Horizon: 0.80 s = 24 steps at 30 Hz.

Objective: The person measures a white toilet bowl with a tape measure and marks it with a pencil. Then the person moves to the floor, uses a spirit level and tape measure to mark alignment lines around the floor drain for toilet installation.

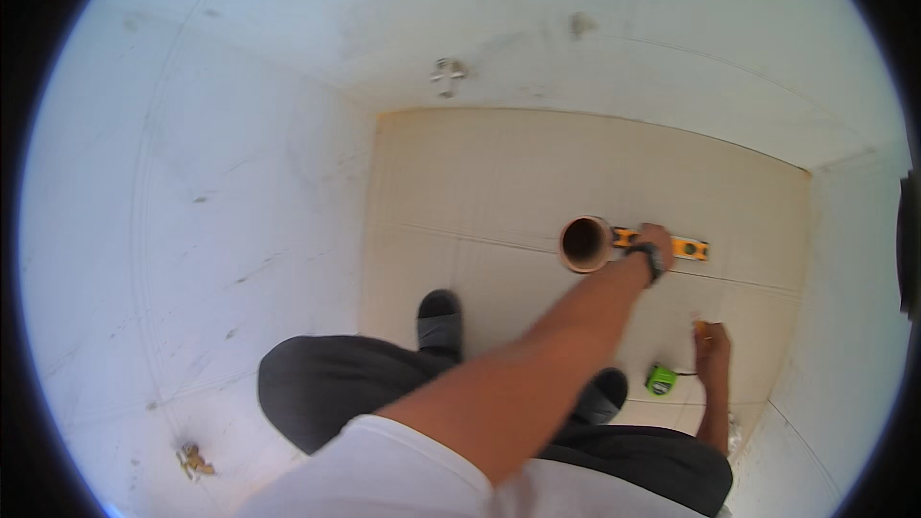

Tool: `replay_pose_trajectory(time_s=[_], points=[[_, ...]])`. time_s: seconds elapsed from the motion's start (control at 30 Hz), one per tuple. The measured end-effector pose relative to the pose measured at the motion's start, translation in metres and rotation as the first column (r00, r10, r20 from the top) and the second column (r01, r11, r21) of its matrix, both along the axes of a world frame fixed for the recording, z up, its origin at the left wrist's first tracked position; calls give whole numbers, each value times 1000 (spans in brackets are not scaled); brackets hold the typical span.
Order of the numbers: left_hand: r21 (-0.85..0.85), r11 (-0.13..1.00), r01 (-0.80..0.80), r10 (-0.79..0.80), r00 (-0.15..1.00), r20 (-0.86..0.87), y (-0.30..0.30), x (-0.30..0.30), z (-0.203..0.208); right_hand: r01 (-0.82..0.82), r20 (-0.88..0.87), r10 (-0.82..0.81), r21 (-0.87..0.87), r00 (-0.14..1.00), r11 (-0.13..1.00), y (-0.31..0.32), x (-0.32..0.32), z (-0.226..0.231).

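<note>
My left hand (656, 237), with a dark watch on its wrist, is closed over the middle of a yellow spirit level (691, 248) on the tiled floor. The level's left end meets or nearly meets an upright brown pipe (585, 244), whose dark open mouth faces up. Nearer to me on the right, my right hand (712, 353) is closed with its fingertips together. A small yellowish thing shows at those fingertips, too blurred to name. Beside that hand lies a green tape measure (661, 380), with a short dark strap or cord toward the wrist.
Pale walls close in the beige tiled floor (460, 182). A metal wall fitting (447, 77) sticks out beyond the far floor edge. Brown debris or a fitting (195, 459) shows at lower left. My dark shoes (439, 326) and knees are close to the work.
</note>
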<state>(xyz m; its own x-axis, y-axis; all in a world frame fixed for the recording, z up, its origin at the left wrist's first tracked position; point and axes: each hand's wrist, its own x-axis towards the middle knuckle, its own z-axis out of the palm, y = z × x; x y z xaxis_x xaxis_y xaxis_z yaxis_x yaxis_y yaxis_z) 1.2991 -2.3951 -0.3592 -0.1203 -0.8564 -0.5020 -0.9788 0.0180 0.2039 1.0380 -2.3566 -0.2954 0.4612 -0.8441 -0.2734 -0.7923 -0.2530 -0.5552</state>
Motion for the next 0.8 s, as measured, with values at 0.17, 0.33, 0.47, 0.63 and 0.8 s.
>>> replay_pose_trajectory(time_s=[0.17, 0.33, 0.47, 0.63, 0.8], points=[[-269, 957, 106, -135, 987, -92, 29, 38, 14, -142, -359, 131, -4, 924, 990, 76, -21, 22], [-267, 963, -43, -39, 955, -293, 28, 49, 49, -93, -396, 112, 68, 911, 993, 116, -33, 7], [-220, 925, -311, 204, 893, -402, 48, 96, 85, -90, -293, 100, 48, 951, 995, 115, -39, -9], [268, 943, -198, 246, 956, -159, 91, 235, 112, 189, -42, -187, 380, 981, 905, 84, -32, 23], [386, 808, -445, 527, 839, -134, 152, 312, 97, -11, 338, -554, 860, 761, 510, 19, 7, 115]])
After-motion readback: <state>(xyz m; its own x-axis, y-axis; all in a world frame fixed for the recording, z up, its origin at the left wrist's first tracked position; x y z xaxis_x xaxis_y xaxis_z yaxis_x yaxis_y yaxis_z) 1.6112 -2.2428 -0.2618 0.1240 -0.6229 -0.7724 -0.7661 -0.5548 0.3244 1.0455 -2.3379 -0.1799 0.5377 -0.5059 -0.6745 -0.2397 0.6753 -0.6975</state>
